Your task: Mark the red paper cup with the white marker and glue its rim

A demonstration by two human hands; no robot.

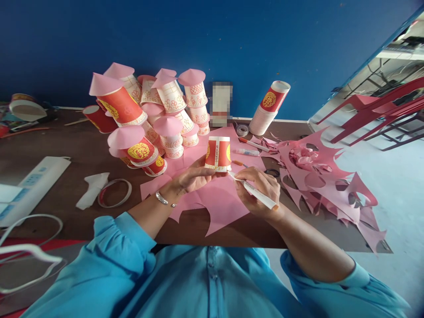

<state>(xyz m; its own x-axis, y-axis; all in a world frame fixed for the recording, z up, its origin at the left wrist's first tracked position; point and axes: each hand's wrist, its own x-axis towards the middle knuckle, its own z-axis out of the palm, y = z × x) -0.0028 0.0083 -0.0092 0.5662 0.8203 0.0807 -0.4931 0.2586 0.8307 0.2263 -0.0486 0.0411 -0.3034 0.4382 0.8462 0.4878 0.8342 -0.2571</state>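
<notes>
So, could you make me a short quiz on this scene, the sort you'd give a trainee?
1. Multiple choice: what does the left hand hold?
A) a roll of tape
B) a red and white paper cup
C) a power strip

2. True or false: the right hand holds a slim white pen-like tool, with its tip near the cup's lower rim.

3. Fill in the blank: the cone tops on the group of cups at the left are coloured ____.

Key:
1. B
2. True
3. pink
</notes>
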